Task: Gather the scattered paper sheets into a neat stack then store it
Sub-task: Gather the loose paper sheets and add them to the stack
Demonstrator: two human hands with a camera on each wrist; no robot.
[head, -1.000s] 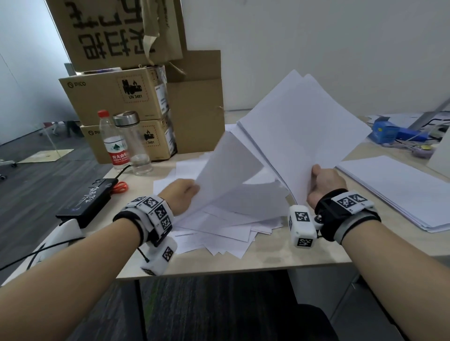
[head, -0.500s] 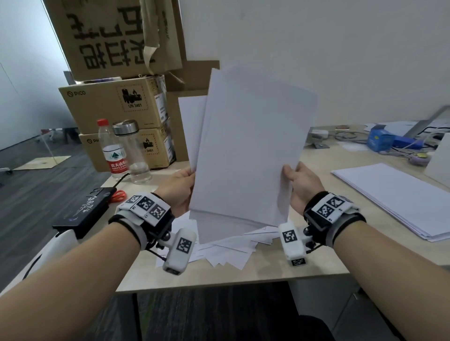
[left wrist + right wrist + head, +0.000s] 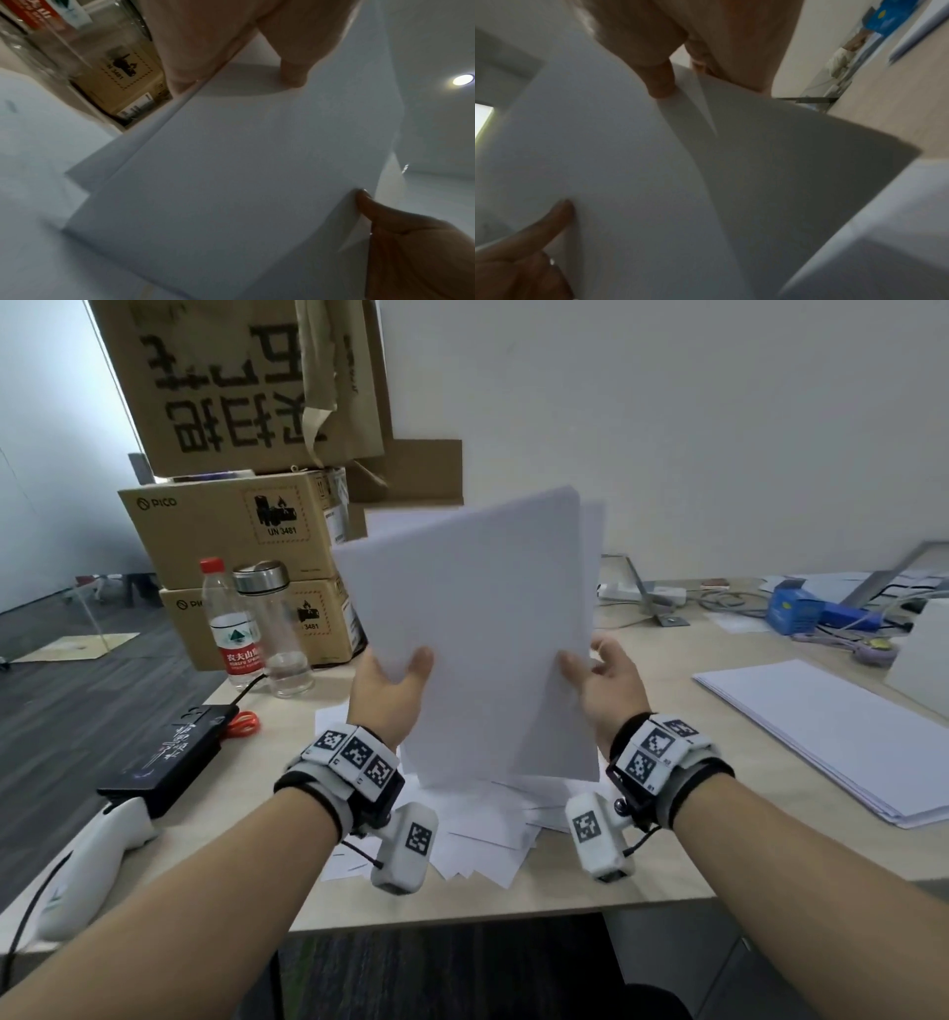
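Note:
I hold a bundle of white paper sheets upright over the table, its bottom edge down at the scattered sheets lying near the front edge. My left hand grips the bundle's left edge, thumb in front and fingers behind. My right hand pinches the right edge the same way. In the left wrist view the bundle fills the frame, slightly fanned at its left side. The right wrist view shows the sheets splaying apart under my right thumb.
A neat paper stack lies on the table at the right. Cardboard boxes, a water bottle and a glass bottle stand at the back left. A black device and a blue box sit at the sides.
The left hand lifted a sheet from the pile and joined it to the right hand's bundle. Both hands turned the bundle upright and have lowered it toward the table.

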